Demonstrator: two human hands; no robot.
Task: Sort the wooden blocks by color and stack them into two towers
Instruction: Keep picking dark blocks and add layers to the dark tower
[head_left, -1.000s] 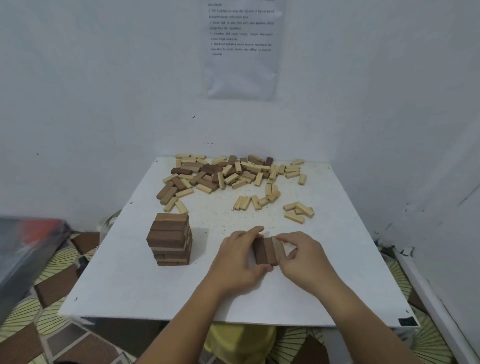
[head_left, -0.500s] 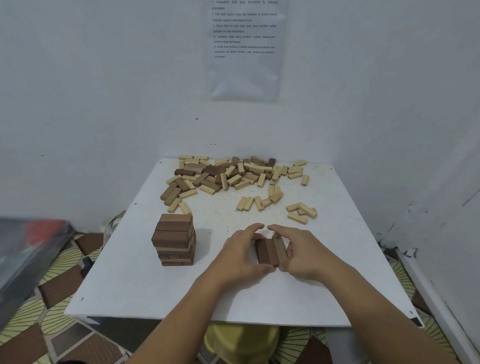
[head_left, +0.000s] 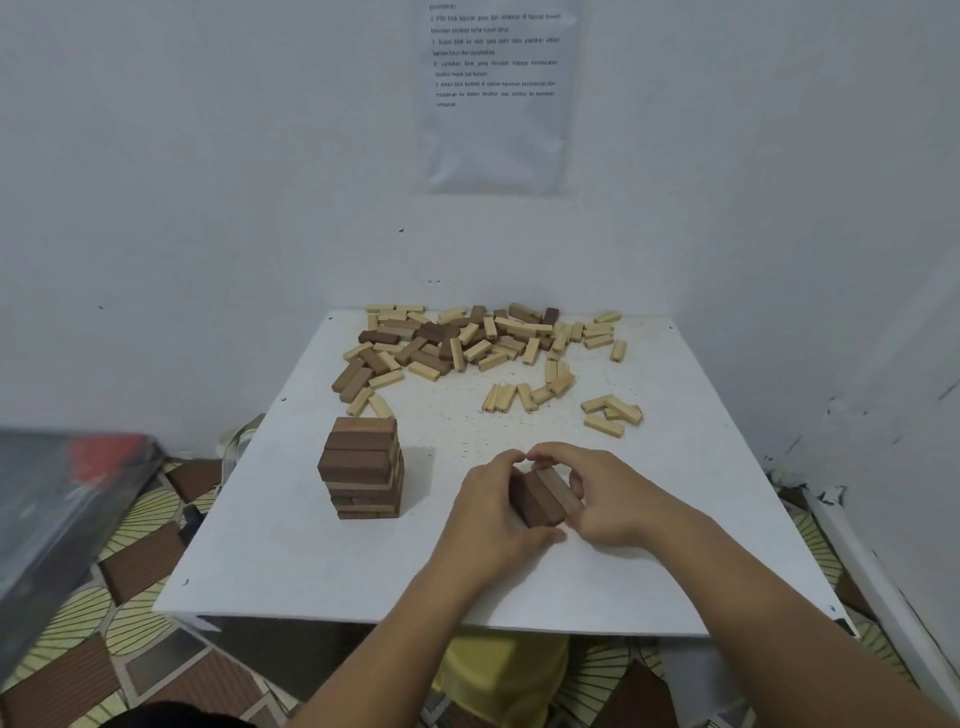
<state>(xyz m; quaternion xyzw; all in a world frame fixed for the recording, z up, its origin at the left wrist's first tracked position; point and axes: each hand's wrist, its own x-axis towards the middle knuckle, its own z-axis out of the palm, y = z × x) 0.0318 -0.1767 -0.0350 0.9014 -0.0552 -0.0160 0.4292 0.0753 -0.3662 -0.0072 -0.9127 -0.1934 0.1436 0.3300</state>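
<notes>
left hand (head_left: 493, 512): I see fingers curled round brown block row (head_left: 545, 496), right of tower (head_left: 363, 467)
right hand (head_left: 608, 499): pinching same row

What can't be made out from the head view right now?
Head view:
1. Held brown blocks: count and whether they touch the table; left hand and right hand cover their ends.
2. The wall sheet: top cut off by the frame edge, print too small.
3. The dark object at left: blurred, cut by the left edge.
</notes>
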